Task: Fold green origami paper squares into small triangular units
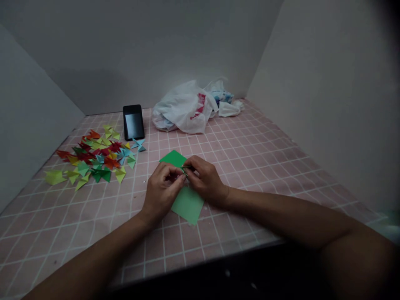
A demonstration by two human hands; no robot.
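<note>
My left hand (162, 187) and my right hand (204, 179) meet over the middle of the table, fingertips pinched together. Between them is a small piece of folded green paper (183, 169), mostly hidden by the fingers. Under my hands lies a light green paper sheet (189, 205), its near corner pointing toward me. A darker green paper sheet (173, 158) shows just beyond my fingers. To the left, a spread of folded paper pieces (100, 174) in red, orange, yellow, green and blue covers part of the cloth.
A black phone (133, 123) lies at the back left beside the folded pieces. White plastic bags (187, 106) are bunched against the back wall, with a crumpled white item (229, 109) to their right. Pink checked cloth (250, 158) covers the table, with walls on three sides.
</note>
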